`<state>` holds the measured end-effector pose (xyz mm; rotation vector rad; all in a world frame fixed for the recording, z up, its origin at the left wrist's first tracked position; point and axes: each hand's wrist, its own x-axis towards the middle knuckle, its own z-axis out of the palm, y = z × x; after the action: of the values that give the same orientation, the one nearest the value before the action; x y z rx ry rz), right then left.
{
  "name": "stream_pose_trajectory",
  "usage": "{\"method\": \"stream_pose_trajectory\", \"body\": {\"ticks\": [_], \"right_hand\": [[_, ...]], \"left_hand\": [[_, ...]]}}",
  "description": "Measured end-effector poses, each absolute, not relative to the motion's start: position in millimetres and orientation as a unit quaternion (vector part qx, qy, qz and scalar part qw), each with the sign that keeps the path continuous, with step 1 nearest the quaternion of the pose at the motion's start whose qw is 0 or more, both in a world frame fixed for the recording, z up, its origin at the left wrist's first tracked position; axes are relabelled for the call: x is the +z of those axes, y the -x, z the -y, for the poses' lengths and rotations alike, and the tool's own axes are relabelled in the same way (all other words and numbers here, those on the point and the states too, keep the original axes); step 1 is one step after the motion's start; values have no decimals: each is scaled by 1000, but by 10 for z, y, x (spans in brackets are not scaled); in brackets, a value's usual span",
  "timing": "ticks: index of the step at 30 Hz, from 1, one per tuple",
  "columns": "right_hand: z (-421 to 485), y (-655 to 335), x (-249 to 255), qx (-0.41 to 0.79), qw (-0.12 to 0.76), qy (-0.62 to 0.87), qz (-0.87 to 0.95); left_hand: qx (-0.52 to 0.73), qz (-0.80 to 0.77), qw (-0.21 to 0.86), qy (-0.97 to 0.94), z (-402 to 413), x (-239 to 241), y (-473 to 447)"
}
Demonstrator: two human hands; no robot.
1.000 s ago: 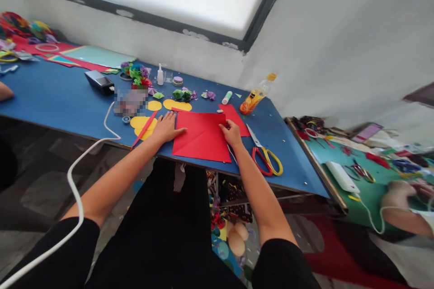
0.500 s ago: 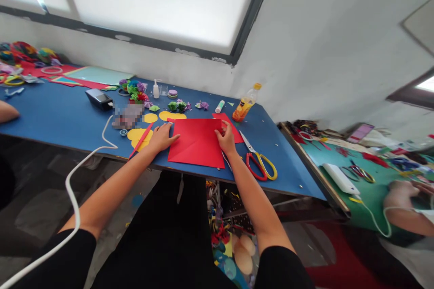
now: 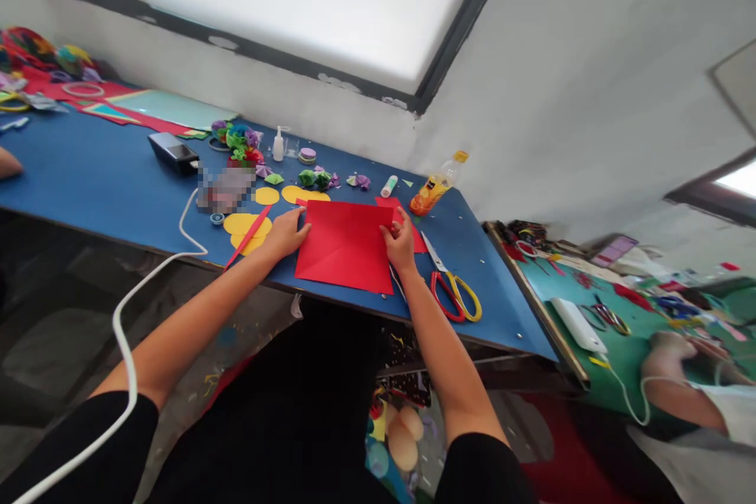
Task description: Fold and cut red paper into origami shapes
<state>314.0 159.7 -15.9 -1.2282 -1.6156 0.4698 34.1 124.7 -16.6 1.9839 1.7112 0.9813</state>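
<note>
A red sheet of paper point(image 3: 346, 248) with faint creases lies near the front edge of the blue table, its far edge slightly raised. My left hand point(image 3: 288, 232) grips its upper left edge, thumb on top. At the upper right edge, my right hand point(image 3: 402, 242) pinches it between thumb and fingers. Another red paper piece point(image 3: 418, 240) is partly hidden behind my right hand. Scissors point(image 3: 453, 295) with red and yellow handles rest to the right of that hand. Beside my left hand are yellow paper circles point(image 3: 239, 222) with a red strip point(image 3: 251, 235) across them.
An orange drink bottle point(image 3: 435, 187) and a glue stick point(image 3: 389, 187) stand or lie behind the paper. Small folded paper pieces point(image 3: 315, 177) and a pump bottle point(image 3: 279, 145) are further back. A white cable point(image 3: 121, 331) crosses my left arm. At right, another person's hands point(image 3: 679, 354) are over a green table.
The sheet's far edge has come up a little, and my left hand has closed from lying flat to gripping its edge. The view has tilted slightly.
</note>
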Motion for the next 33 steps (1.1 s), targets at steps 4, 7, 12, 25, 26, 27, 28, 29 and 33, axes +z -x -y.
{"method": "stream_pose_trajectory", "body": {"ticks": [4, 7, 12, 25, 26, 27, 28, 29, 33], "right_hand": [[-1639, -3140, -196, 242, 503, 480, 677], [-1671, -3139, -223, 267, 501, 465, 679], [-1674, -3174, -238, 244, 505, 485, 670], [-1546, -3156, -55, 167, 507, 514, 672], [-1550, -3158, -56, 168, 506, 514, 672], [-1553, -3160, -57, 168, 506, 514, 672], [-1556, -3163, -57, 168, 506, 514, 672], [-1559, -3166, -57, 168, 506, 515, 671], [-1569, -3182, -52, 168, 509, 524, 661]], "left_hand": [[365, -610, 178, -681, -1263, -192, -338], [377, -608, 184, -674, -1271, -197, -322], [436, -572, 237, -653, -1294, -185, -315], [441, -524, 279, -673, -1376, -195, -293], [446, -523, 279, -671, -1380, -197, -291], [452, -522, 279, -667, -1384, -197, -289], [459, -521, 279, -663, -1387, -197, -286], [466, -521, 280, -658, -1391, -196, -283], [499, -522, 280, -632, -1407, -184, -271]]}}
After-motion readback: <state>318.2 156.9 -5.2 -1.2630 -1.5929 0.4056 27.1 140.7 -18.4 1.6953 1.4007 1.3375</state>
